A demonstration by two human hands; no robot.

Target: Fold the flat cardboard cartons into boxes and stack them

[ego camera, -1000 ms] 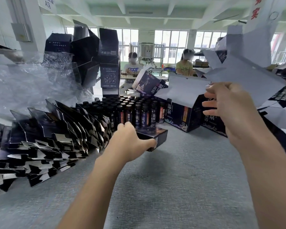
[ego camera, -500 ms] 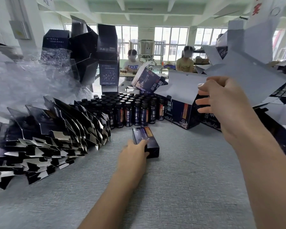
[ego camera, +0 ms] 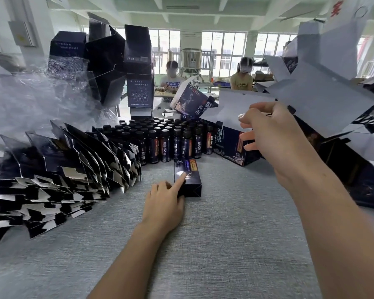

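Left hand (ego camera: 166,203) rests on the table (ego camera: 225,234), index finger straight on the folded box (ego camera: 187,179), which lies just before the bottles (ego camera: 160,143). Right hand (ego camera: 274,137) hovers loosely spread, empty, by a carton flap (ego camera: 231,108). Probably best: push the box flush lightly, without denting it.

Left hand (ego camera: 165,203) is down low with the forearm stretched forward, index finger (ego camera: 179,182) poking straight out and the rest tucked in. Right hand (ego camera: 274,139) is up higher, its back facing the camera, fingers loosely bent and spread, gripping nothing.
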